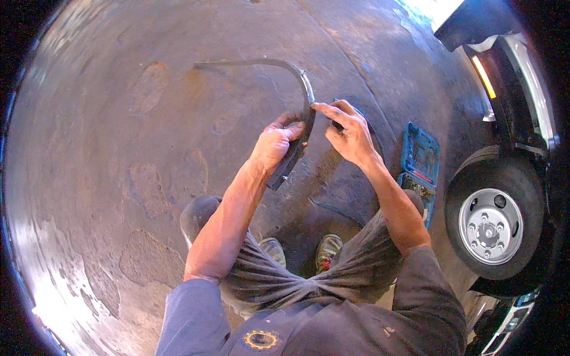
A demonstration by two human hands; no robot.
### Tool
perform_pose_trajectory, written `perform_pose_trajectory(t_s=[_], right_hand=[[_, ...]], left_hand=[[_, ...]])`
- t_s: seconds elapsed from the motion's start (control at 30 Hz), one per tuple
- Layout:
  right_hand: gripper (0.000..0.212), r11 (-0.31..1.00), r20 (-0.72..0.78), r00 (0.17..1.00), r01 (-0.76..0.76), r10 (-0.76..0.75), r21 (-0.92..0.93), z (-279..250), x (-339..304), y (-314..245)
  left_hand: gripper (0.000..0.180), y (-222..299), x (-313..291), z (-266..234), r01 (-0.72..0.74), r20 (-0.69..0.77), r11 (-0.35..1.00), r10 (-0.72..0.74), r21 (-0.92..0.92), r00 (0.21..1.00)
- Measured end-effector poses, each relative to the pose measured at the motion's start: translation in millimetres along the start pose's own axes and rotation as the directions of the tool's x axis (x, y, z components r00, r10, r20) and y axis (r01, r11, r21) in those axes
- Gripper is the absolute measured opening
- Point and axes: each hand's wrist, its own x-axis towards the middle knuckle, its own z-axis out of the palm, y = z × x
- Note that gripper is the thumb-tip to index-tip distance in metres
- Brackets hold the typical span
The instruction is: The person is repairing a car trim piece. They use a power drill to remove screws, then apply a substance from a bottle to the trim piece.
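Note:
A long, dark, curved trim strip (293, 156) is held above the floor in front of my knees. Its far end bends away to the left, and a shiny pale stretch runs along the bend. My left hand (274, 145) is closed round its lower part, thumb on top. Against its right edge, just below the shiny stretch, rests the outstretched index finger of my right hand (354, 135). The other fingers of that hand are curled over something dark that I cannot make out. Small clips or fasteners show on the strip's lower part.
To my right, an open blue tool case (420, 155) lies on the stained concrete floor (119, 142). Beyond it stands a vehicle with a black tyre and a silver wheel (489, 226). Something blue and dark, with a thin dark line like a cord, shows partly behind my right hand.

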Motion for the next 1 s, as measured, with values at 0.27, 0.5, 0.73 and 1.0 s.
perform_pose_trajectory(t_s=[0.27,0.5,0.73,1.0], right_hand=[[0.048,0.972,0.15,0.986,-0.101,0.07,0.211,-1.3,-3.6,-5.5],[0.04,0.924,0.13,0.977,-0.201,0.166,0.326,-8.9,-23.7,-33.3],[0.051,0.912,0.219,0.97,-0.186,0.109,0.366,-8.5,-39.3,-59.8],[0.057,0.937,0.207,0.977,-0.121,0.053,0.327,13.6,-58.6,-74.0]], left_hand=[[0.027,-4.5,6.8,-4.7,-0.011,0.006,1.0,0.011,0.007,1.0],[0.026,-4.5,15.9,-9.9,-0.015,0.002,0.999,0.015,-0.028,1.0],[0.026,-0.6,12.1,-3.7,-0.015,-0.046,1.0,0.015,0.009,0.999],[0.024,-13.6,10.3,-4.1,-0.049,-0.045,0.992,0.044,-0.114,0.998]])
